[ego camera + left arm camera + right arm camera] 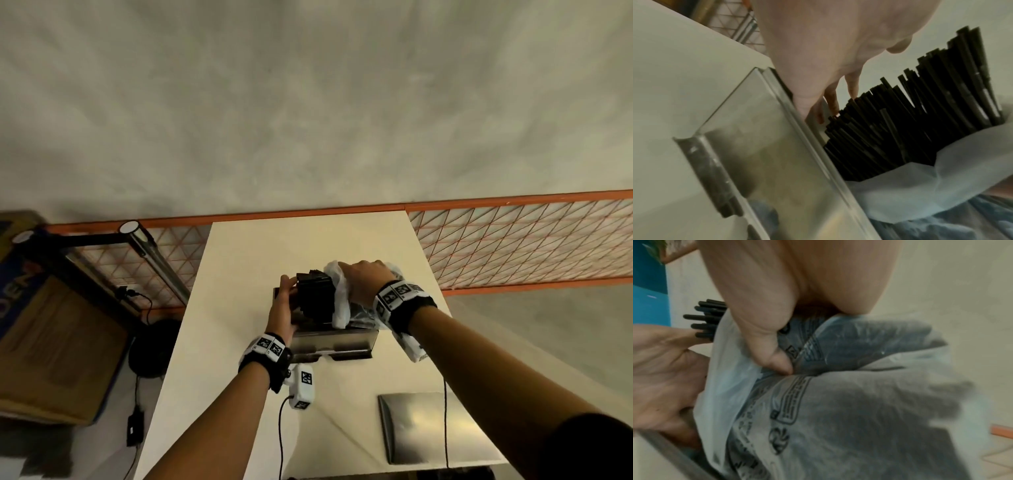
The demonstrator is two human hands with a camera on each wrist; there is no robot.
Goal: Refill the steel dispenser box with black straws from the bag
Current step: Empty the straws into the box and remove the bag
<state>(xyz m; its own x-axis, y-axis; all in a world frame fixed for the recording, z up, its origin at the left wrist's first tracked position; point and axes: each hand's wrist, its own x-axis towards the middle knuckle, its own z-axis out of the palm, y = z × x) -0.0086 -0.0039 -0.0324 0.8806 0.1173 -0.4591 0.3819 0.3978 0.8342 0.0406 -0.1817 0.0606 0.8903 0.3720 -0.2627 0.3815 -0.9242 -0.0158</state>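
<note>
The steel dispenser box (337, 342) stands open-topped in the middle of the white table. Above it, a bundle of black straws (315, 298) sticks out of the mouth of a translucent printed plastic bag (339, 305), slanting down into the box. My right hand (366, 279) grips the bag from above, thumb (770, 347) pressed into the plastic (859, 402). My left hand (286, 298) is at the box's left end, its straight fingers (831, 100) touching the straw ends (910, 121) just inside the steel wall (766, 146). The left palm (663, 369) faces the straw tips (705, 321).
A flat steel lid (428, 425) lies on the table (239, 274) near the front right. An orange wire-mesh rack (513, 240) runs behind the table. A cardboard box (51, 342) and a black stand (150, 342) sit to the left, on the floor side.
</note>
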